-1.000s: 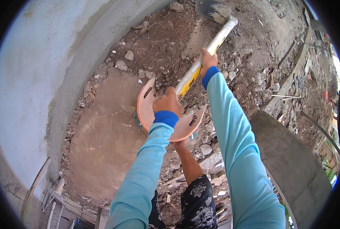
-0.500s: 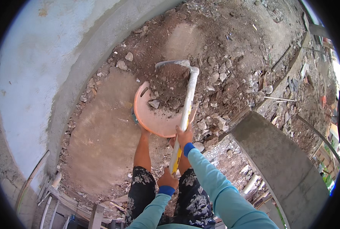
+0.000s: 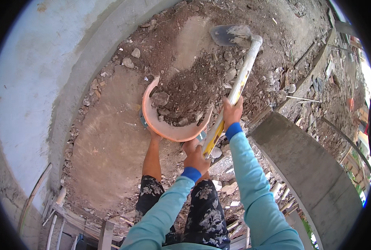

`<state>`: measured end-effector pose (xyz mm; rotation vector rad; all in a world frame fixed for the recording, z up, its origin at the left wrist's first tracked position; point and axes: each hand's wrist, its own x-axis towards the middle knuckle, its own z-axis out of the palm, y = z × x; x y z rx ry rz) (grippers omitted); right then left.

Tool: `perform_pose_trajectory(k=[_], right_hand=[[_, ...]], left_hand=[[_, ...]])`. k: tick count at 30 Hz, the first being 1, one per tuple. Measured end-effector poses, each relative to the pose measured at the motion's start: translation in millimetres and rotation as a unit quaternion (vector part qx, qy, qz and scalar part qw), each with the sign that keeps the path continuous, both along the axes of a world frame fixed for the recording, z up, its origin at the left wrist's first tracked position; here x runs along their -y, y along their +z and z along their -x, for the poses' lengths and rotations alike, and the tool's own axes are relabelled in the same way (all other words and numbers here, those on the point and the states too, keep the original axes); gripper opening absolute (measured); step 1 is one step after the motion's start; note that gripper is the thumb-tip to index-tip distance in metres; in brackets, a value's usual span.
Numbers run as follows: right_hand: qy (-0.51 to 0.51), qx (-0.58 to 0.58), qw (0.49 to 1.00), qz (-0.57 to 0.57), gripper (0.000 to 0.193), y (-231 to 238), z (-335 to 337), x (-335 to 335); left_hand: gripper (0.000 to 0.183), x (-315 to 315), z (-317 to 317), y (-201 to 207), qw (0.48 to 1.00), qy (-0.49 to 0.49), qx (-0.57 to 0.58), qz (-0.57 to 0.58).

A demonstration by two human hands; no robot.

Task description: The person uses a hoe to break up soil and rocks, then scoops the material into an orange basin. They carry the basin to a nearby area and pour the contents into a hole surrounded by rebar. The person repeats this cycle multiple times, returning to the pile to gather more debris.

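Both of my hands grip a hoe [image 3: 241, 77] by its white and yellow handle. My left hand [image 3: 197, 160] is closed round the lower end, close to my knee. Higher up the shaft, my right hand [image 3: 232, 111] wraps round it. The hoe's broad metal blade [image 3: 229, 35] is over the soil at the far side, beyond the dirt pile. An orange-pink basin [image 3: 149, 112] lies by my feet, its mouth toward the pile. Dark soil [image 3: 181, 96] and stones, one a larger lump [image 3: 159, 98], fill much of it.
A pale wall [image 3: 39, 83] with a grey cement base curves along the left. On the right stands a concrete slab [image 3: 306, 158], with broken stones and scraps around it. Long boards [image 3: 323, 58] and rubble lie farther right. My feet are close behind the basin.
The hoe has swung up and to the right, off the soil at the basin's mouth. Both hands moved with it. More soil and a large lump now lie in the basin.
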<state>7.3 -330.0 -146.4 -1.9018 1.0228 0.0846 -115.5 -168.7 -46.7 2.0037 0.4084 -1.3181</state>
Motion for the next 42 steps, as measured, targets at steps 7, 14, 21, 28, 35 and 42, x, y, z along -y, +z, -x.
perform_pose_trajectory(k=[7,14,21,28,35,42], right_hand=[[-0.086,-0.168,0.982,-0.017,0.047,-37,12,-19],[-0.081,-0.243,0.964,-0.074,0.073,9,97,-156],[-0.152,-0.168,0.95,-0.217,0.049,78,158,-239],[-0.083,-0.114,0.967,-0.213,0.02,89,37,-158],[-0.09,-0.108,0.86,-0.491,0.051,56,-174,15],[-0.05,0.051,0.85,-0.522,0.054,62,-209,38]], left_hand=[[0.054,-24,3,-18,0.998,-0.059,-0.03,-0.004],[0.044,-153,51,60,0.99,-0.091,-0.075,-0.072],[0.044,-225,82,154,0.983,-0.108,-0.112,-0.101],[0.046,-184,30,103,0.961,0.175,-0.1,0.187],[0.042,-200,23,-58,0.96,0.248,-0.012,0.132],[0.03,-265,-23,-230,0.978,0.208,0.035,-0.001]])
